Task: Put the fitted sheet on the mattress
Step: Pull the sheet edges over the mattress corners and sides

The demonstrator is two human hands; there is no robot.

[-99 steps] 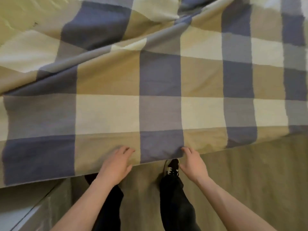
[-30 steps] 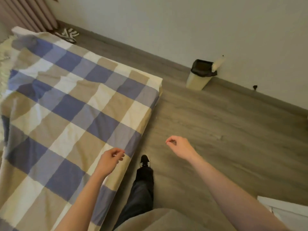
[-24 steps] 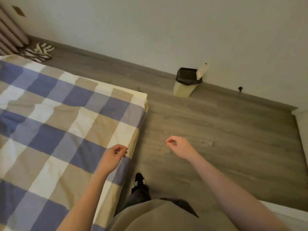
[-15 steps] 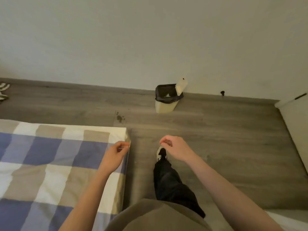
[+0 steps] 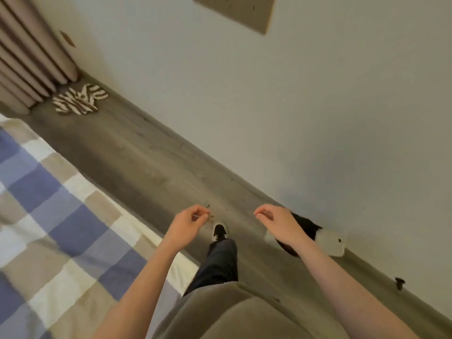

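Observation:
The checked sheet [image 5: 61, 231], in blue, tan and cream squares, lies flat over the mattress at the lower left; its long edge runs diagonally along the floor. My left hand [image 5: 187, 226] hovers just past that edge, over the floor, fingers loosely curled and holding nothing. My right hand [image 5: 276, 222] hangs further right above the floor, fingers also curled and empty. Neither hand touches the sheet.
A strip of grey wood floor [image 5: 151, 167] runs between the bed and the white wall [image 5: 269, 106]. A small bin with a black liner [image 5: 305, 231] stands by the skirting, partly behind my right wrist. Striped slippers [image 5: 78, 100] lie near the curtain [image 5: 29, 57]. My shoe [image 5: 219, 231] steps forward.
I let go of the sheet's hanging edge and walked round the corner of the bed. The view has swung left along the wall; both hands stay raised and empty.

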